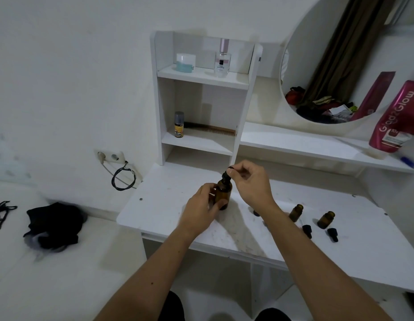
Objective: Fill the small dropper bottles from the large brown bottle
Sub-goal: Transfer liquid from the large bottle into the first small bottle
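Note:
The large brown bottle (223, 193) stands upright on the white desk (169, 200), near its back left. My left hand (204, 205) wraps around its body. My right hand (250, 181) pinches the black dropper cap (227, 174) at the bottle's neck. To the right stand two small brown dropper bottles (296, 212) (326, 219), both uncapped. Two black dropper caps (307, 230) (332, 234) lie on the desk in front of them. A dark object shows partly behind my right wrist; I cannot tell what it is.
A white shelf unit (201, 98) stands at the desk's back with a perfume bottle (222, 59), a jar, a small can and a comb. A round mirror (340, 61) and a pink bottle (396, 119) are at the right. Black cloth (54, 223) lies on the bed at left.

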Motion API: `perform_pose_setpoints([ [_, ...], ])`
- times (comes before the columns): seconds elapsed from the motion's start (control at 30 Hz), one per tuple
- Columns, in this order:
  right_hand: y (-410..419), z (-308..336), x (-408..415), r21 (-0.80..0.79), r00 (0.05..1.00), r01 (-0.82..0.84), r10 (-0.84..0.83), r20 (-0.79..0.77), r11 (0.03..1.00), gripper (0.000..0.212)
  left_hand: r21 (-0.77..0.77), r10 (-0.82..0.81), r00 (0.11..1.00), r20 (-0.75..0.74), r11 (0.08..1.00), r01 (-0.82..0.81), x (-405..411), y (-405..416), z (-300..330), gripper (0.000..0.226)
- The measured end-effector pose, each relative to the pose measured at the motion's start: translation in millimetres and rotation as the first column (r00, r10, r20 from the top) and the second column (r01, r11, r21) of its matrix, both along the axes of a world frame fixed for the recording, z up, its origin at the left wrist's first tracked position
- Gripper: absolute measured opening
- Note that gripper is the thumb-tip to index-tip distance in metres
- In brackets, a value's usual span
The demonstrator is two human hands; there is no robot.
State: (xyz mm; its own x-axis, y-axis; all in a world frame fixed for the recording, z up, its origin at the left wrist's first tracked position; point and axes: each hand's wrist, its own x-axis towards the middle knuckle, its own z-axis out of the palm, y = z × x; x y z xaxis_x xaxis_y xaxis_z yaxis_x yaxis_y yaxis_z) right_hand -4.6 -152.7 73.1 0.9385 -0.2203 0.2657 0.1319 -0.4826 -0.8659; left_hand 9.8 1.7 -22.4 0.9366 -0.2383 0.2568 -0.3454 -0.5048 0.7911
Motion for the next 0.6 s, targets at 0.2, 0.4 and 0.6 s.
perform_pose_setpoints([
  [0.2, 0, 23, -9, 0.012, 0.994, -0.045, 0.043, 0.098, 0.999, 0.007, 0.013, 0.002, 1.000, -0.005, 1.000, -0.002, 0, 0, 1, 0.049],
  [0.4, -19, 68, -26, 0.157, 0.951, 0.000, -0.048, 0.304, 0.988, 0.012, -0.122, 0.100, 0.995, 0.016, 0.988, -0.098, -17, -1, 5, 0.059],
  [0.6, -59, 61, -48, 0.156, 0.947, 0.086, -0.130, 0.294, 0.984, 0.010, -0.160, 0.147, 0.989, 0.010, 0.977, -0.144, -53, -25, 0, 0.041],
])
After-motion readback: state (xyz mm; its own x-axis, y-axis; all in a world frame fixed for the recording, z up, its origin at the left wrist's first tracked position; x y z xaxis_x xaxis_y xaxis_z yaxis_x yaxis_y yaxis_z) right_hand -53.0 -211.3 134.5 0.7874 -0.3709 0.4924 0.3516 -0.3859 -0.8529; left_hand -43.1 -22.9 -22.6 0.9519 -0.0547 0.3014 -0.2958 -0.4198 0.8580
